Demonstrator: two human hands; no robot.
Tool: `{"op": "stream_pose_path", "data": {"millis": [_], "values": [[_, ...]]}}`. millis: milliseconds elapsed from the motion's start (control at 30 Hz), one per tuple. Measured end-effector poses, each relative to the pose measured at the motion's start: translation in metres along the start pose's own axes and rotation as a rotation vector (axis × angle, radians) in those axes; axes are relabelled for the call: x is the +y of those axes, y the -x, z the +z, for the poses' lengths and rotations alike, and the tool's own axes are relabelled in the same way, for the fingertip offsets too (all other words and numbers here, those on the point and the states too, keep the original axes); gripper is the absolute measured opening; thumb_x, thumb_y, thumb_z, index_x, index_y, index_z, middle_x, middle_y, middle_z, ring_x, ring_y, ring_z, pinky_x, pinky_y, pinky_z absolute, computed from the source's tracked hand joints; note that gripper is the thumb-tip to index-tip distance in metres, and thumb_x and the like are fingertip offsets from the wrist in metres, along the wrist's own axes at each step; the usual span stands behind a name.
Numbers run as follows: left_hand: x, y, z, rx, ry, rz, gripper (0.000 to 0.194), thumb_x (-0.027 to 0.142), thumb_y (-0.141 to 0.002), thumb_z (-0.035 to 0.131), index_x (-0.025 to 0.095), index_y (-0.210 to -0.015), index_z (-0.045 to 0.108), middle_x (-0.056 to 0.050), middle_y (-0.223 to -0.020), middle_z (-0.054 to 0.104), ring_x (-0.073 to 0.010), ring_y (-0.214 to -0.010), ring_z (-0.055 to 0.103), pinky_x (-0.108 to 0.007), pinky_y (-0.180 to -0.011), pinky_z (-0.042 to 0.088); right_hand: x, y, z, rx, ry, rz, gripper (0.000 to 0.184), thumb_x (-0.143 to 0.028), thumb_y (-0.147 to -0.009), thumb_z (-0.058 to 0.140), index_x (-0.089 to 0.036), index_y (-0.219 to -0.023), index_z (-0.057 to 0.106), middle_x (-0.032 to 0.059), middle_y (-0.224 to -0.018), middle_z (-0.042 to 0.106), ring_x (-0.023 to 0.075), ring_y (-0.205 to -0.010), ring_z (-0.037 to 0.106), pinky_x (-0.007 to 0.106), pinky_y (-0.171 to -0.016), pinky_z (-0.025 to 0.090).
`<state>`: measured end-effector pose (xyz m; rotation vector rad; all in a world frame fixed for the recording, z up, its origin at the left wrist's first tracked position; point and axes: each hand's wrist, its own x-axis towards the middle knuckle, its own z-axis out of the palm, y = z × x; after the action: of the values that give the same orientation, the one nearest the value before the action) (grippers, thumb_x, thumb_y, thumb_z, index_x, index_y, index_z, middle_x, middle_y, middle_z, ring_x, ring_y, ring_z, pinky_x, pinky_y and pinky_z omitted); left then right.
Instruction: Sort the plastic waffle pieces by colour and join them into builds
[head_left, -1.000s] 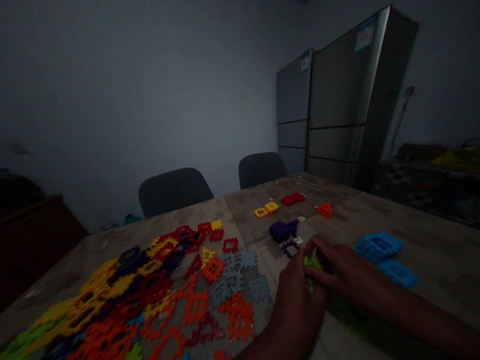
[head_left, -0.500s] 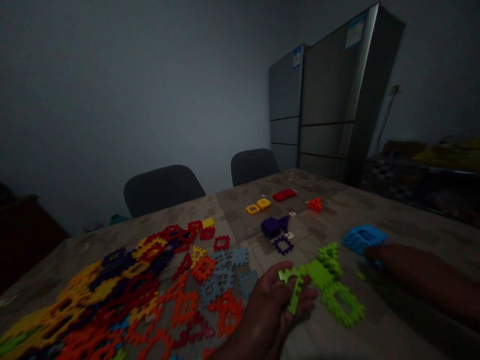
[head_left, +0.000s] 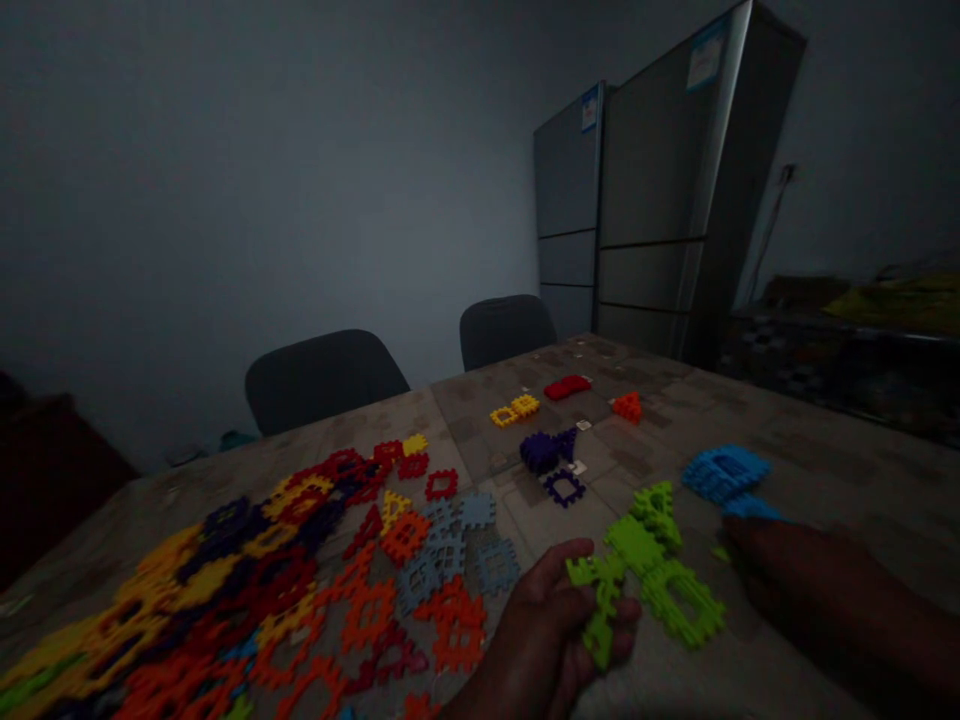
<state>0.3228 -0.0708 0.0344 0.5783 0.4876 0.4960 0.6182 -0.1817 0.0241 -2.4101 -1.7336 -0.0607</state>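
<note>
My left hand (head_left: 551, 620) is closed on a lime-green toothed plastic building piece (head_left: 601, 605), thumb over it and fingers beneath. Just beyond lies a group of lime-green building pieces (head_left: 637, 545), a frame and a triangle among them. My right hand (head_left: 757, 565) is low over the table, dark, with its fingers mostly hidden beneath it. It is nearest to a stack of blue building pieces (head_left: 724, 472), with another blue piece (head_left: 752, 507) at its near edge. A small lime-green bit (head_left: 721, 553) shows beside its fingers.
Left, a large mixed pile of building pieces (head_left: 202, 580) covers the table (head_left: 525, 530). Grey-blue pieces (head_left: 446, 552) lie nearer the middle. Small groups of purple (head_left: 540, 452), yellow (head_left: 525, 405), red (head_left: 568, 387) and orange pieces (head_left: 628, 406) sit farther back. Two chairs (head_left: 326, 375) stand behind.
My right hand has drawn back from the blue stack toward me. The green piece in my left hand has shifted slightly right and tilted. A blue piece by the stack is now more visible.
</note>
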Motion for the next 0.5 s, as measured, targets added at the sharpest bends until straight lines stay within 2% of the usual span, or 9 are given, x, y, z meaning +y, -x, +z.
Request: {"op": "stream_pose_path", "data": {"millis": [133, 233, 300, 367, 433, 500], "values": [[-0.002, -0.001, -0.007, -0.031, -0.034, 0.004, 0.06, 0.007, -0.07, 0.08, 0.014, -0.124, 0.053, -0.017, -0.109, 0.074, -0.0292, -0.094, 0.077, -0.037, -0.079, 0.057, 0.004, 0.002, 0.0, -0.039, 0.075, -0.008, 0.027, -0.012, -0.076, 0.063, -0.024, -0.098, 0.073, 0.014, -0.084, 0.078, 0.0324, -0.071, 0.075, 0.037, -0.059, 0.046], [-0.002, -0.001, -0.011, -0.038, -0.06, 0.017, 0.061, 0.007, -0.069, 0.079, 0.014, -0.124, 0.053, -0.017, -0.11, 0.073, -0.0294, -0.094, 0.077, -0.037, -0.078, 0.057, -0.003, 0.0, -0.017, 0.038, -0.108, -0.066, 0.03, -0.012, -0.077, 0.063, -0.027, -0.102, 0.07, 0.015, -0.088, 0.077, 0.0303, -0.075, 0.073, 0.04, -0.063, 0.05], [-0.003, -0.003, -0.013, -0.043, -0.066, 0.016, 0.062, 0.008, -0.07, 0.079, 0.014, -0.125, 0.053, -0.018, -0.113, 0.073, -0.0292, -0.095, 0.077, -0.038, -0.079, 0.057, -0.021, -0.003, -0.038, 0.051, -0.288, -0.172, 0.02, -0.017, -0.08, 0.062, -0.028, -0.096, 0.066, 0.0107, -0.079, 0.073, 0.0246, -0.066, 0.068, 0.038, -0.061, 0.049], [-0.008, -0.007, -0.015, -0.051, -0.067, 0.013, 0.062, 0.009, -0.07, 0.08, 0.015, -0.125, 0.053, -0.018, -0.114, 0.072, -0.0288, -0.095, 0.077, -0.038, -0.079, 0.057, -0.048, -0.003, -0.058, -0.024, -0.425, -0.285, 0.005, -0.024, -0.08, 0.061, -0.028, -0.083, 0.059, 0.0033, -0.07, 0.065, 0.0192, -0.057, 0.059, 0.032, -0.053, 0.045], [-0.014, -0.011, -0.018, -0.06, -0.055, 0.014, 0.064, 0.014, -0.067, 0.083, 0.017, -0.123, 0.054, -0.016, -0.11, 0.072, -0.0278, -0.088, 0.077, -0.036, -0.072, 0.057, -0.078, -0.001, -0.073, -0.104, -0.549, -0.36, 0.005, -0.025, -0.079, 0.059, -0.027, -0.084, 0.058, 0.0004, -0.071, 0.063, 0.0172, -0.059, 0.058, 0.029, -0.053, 0.046], [-0.021, -0.016, -0.022, -0.086, -0.037, 0.015, 0.067, 0.019, -0.061, 0.086, 0.017, -0.122, 0.056, -0.013, -0.103, 0.072, -0.025, -0.077, 0.075, -0.032, -0.062, 0.055, -0.102, 0.0, -0.078, -0.178, -0.638, -0.43, 0.01, -0.023, -0.076, 0.06, -0.027, -0.085, 0.057, -0.0004, -0.076, 0.064, 0.0177, -0.068, 0.061, 0.028, -0.061, 0.05]]}}
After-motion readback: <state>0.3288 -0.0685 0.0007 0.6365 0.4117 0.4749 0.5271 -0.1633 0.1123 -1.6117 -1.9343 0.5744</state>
